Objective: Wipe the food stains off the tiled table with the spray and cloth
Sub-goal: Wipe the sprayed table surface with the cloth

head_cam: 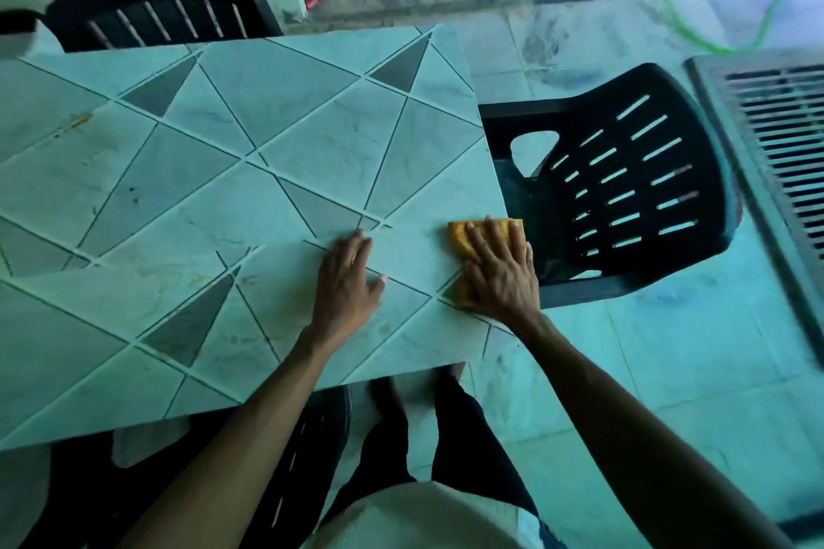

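Observation:
The tiled table (214,192) has pale tiles with grey triangles and fills the left and middle of the view. An orange-yellow cloth (461,236) lies flat near the table's right edge. My right hand (501,267) presses on it with straight, spread fingers. My left hand (345,285) rests flat on the tiles a little to the left of the cloth, holding nothing. Brownish-yellow stains (78,120) show near the far left of the table, and fainter ones (196,281) on the near tiles. No spray bottle is in view.
A dark plastic chair (624,174) stands close against the table's right edge. Another dark chair (165,9) is at the far side, and a third (307,450) is under the near edge. A metal floor grate (776,147) lies at right, a green hose (695,31) beyond.

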Motion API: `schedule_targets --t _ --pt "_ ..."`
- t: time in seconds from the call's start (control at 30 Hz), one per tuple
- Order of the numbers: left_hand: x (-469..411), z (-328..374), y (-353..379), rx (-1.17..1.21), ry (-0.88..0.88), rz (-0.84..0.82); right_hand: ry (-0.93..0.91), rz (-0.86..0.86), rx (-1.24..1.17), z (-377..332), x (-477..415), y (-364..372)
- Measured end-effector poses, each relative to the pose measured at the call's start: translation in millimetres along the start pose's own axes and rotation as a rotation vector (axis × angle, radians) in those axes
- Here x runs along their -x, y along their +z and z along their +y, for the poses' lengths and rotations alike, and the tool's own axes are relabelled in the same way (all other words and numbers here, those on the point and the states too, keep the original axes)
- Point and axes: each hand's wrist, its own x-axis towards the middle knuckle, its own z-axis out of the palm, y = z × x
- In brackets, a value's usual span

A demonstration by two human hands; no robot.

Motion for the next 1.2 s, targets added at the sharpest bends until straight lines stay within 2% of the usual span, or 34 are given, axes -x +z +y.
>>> schedule_targets --t 0.07,0.17,0.3,0.4,0.5,0.6,0.73,0.83,0.93,1.0,1.1,1.2 --pt "-1 14 4 0.002 0.039 -0.01 -0.031 -0.051 0.091 6 -7 11" --pt "-9 21 8 -0.009 0.066 -0.026 0.066 -0.001 0.097 10 29 43" --pt "-19 15 8 -0.029 0.066 -0.041 0.108 0.078 -0.015 -4 105 48" --pt "-19 10 9 -0.028 0.088 -0.033 0.125 0.088 -0.085 -10 119 36" --pt "-20 10 9 -0.029 0.085 -0.029 0.121 0.076 -0.112 -8 81 27" --pt "-21 10 5 -0.015 0.09 -0.041 0.126 0.047 -0.068 -11 7 18" --pt "-24 0 -4 0.016 0.139 -0.049 0.131 0.111 -0.094 -37 -64 7" --pt "-27 -6 -11 -0.013 0.152 -0.057 -0.007 0.138 -0.087 -46 -35 10" --pt "-28 -4 -10 -0.007 0.13 -0.059 -0.229 0.123 -0.072 -35 42 21" --pt "-27 -2 -5 0.021 0.117 -0.052 -0.3 0.095 -0.046 -11 87 25" --pt "-24 -2 1 0.043 0.112 -0.048 -0.267 0.07 -0.046 35 105 23" --pt "-25 -1 3 0.049 0.097 -0.049 -0.222 0.008 -0.043 59 65 14"
